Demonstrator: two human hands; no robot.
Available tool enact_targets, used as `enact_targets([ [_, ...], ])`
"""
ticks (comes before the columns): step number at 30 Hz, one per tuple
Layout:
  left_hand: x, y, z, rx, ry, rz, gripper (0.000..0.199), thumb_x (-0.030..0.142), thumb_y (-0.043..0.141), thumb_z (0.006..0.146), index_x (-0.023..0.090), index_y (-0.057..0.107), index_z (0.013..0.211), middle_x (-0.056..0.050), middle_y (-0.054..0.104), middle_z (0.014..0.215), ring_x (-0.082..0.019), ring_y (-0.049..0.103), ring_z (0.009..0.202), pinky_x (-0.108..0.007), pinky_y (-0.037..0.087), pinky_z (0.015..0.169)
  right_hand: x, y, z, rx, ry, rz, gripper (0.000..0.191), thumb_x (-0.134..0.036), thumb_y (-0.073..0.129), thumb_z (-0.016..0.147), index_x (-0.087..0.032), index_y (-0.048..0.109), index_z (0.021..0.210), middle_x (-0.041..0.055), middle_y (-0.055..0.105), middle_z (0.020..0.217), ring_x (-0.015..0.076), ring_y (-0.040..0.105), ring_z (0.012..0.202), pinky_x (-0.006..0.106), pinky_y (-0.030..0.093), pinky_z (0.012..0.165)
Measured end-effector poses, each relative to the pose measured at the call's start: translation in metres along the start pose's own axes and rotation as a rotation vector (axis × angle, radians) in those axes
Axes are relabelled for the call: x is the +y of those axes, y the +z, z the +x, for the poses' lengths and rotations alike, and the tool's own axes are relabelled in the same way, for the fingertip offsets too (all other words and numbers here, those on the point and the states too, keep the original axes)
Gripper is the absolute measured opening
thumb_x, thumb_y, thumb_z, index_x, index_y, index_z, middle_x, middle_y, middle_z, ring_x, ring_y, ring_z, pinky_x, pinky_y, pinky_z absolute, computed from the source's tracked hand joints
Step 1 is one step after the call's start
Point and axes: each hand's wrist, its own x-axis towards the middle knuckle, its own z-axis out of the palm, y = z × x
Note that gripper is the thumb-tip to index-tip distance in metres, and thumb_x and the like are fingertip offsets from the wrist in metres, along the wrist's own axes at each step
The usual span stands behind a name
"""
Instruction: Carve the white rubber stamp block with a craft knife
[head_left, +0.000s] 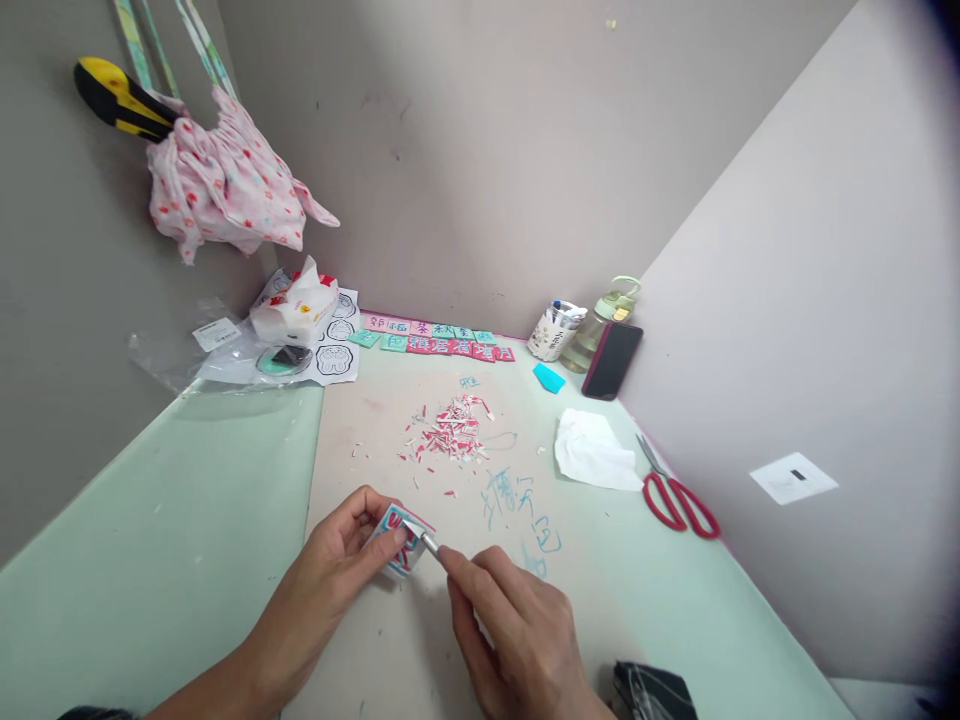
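Between the thumb and fingers of my left hand (337,562) is a small white carving block (397,567), tilted, its face marked in red and blue. My right hand (517,625) is closed round a craft knife (430,542) with a silver collar. The knife's blade tip lies at the block's face, close to my left thumb; whether it cuts in is too small to tell. Beyond the hands, a heap of red and white shavings (454,432) is scattered over the beige board (337,440).
At the back stand rows of pink and green character tiles (450,345). On the right are red-handled scissors (679,505), a white tissue (596,450), a phone (613,360), a bottle (581,345) and a pen cup (553,335). A tissue pack (296,310) sits back left, below a hanging pink cloth bag (225,180).
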Motion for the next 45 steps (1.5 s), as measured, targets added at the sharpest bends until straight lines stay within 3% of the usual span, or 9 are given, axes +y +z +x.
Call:
enact_targets([
  [5,-0.001,0.002,0.0,-0.073,-0.032,-0.037,0.037,0.056,0.072,0.089,0.021,0.061,0.093,0.0,0.063,0.088,-0.018,0.053,0.086,-0.029,0.041,0.08,0.002,-0.002,0.003,0.115,0.408,0.31,0.032,-0.02,0.054,0.101,-0.02,0.06,0.132,0.0013,0.062,0.08,0.0147,0.059,0.061,0.023,0.049,0.054],
  [10,-0.007,0.002,0.0,-0.185,-0.007,-0.001,0.033,0.051,0.074,0.089,0.02,0.068,0.096,0.0,0.063,0.087,-0.018,0.055,0.084,-0.027,0.042,0.077,0.006,-0.003,0.018,-0.021,0.725,0.747,0.014,-0.033,0.073,0.087,-0.019,0.071,0.088,-0.0006,0.057,0.076,0.0153,0.054,0.07,0.024,0.045,0.061],
  [15,-0.005,-0.001,0.001,-0.311,-0.04,-0.013,0.032,0.052,0.071,0.093,0.021,0.07,0.101,-0.001,0.068,0.089,-0.017,0.059,0.081,-0.027,0.045,0.074,0.013,-0.009,0.027,-0.186,0.825,0.931,0.031,-0.044,0.069,0.089,-0.019,0.067,0.072,-0.0051,0.043,0.06,0.0123,0.035,0.059,0.026,0.032,0.06],
  [22,-0.003,-0.004,0.002,-0.485,-0.032,-0.044,0.026,0.046,0.07,0.094,0.021,0.067,0.1,-0.003,0.071,0.095,-0.021,0.065,0.089,-0.029,0.048,0.08,0.009,-0.008,0.025,-0.094,0.82,0.906,0.035,-0.048,0.066,0.09,-0.018,0.063,0.073,-0.0024,0.049,0.066,0.0137,0.039,0.064,0.027,0.034,0.061],
  [28,-0.007,-0.005,0.001,-0.421,-0.031,-0.047,0.027,0.049,0.068,0.096,0.022,0.064,0.102,-0.001,0.07,0.094,-0.018,0.062,0.086,-0.027,0.045,0.078,0.01,-0.005,0.022,-0.064,0.862,1.077,0.031,-0.048,0.078,0.084,-0.019,0.068,0.091,-0.0024,0.056,0.077,0.01,0.034,0.058,0.024,0.029,0.052],
  [33,-0.003,-0.004,-0.001,-0.481,-0.046,-0.042,0.032,0.053,0.065,0.096,0.022,0.064,0.103,-0.003,0.072,0.094,-0.02,0.065,0.087,-0.029,0.047,0.079,0.013,-0.002,0.021,-0.01,0.937,1.21,0.036,-0.047,0.084,0.078,-0.019,0.065,0.091,-0.007,0.049,0.066,0.0081,0.03,0.053,0.022,0.026,0.05],
  [37,-0.001,-0.001,-0.003,-0.546,-0.059,-0.027,0.032,0.054,0.067,0.094,0.022,0.065,0.101,-0.003,0.071,0.094,-0.022,0.067,0.09,-0.03,0.049,0.08,0.013,0.0,0.02,-0.019,0.972,1.263,0.04,-0.047,0.087,0.076,-0.019,0.065,0.091,-0.0069,0.051,0.065,0.0082,0.038,0.054,0.02,0.029,0.05],
  [40,0.003,0.0,-0.004,-0.535,0.017,0.025,0.026,0.049,0.068,0.094,0.023,0.07,0.098,-0.003,0.067,0.096,-0.022,0.065,0.094,-0.03,0.048,0.083,0.013,0.003,0.019,-0.025,1.007,1.356,0.042,-0.049,0.089,0.073,-0.019,0.064,0.091,-0.0076,0.05,0.063,0.0077,0.041,0.052,0.019,0.031,0.05],
  [45,0.006,0.004,-0.007,-0.392,0.171,0.171,0.019,0.044,0.069,0.091,0.026,0.076,0.09,-0.004,0.062,0.112,-0.022,0.062,0.096,-0.029,0.047,0.084,0.009,0.019,0.016,0.007,1.102,1.44,0.043,-0.051,0.085,0.077,-0.019,0.062,0.094,-0.0053,0.055,0.067,0.0091,0.044,0.054,0.02,0.036,0.052],
])
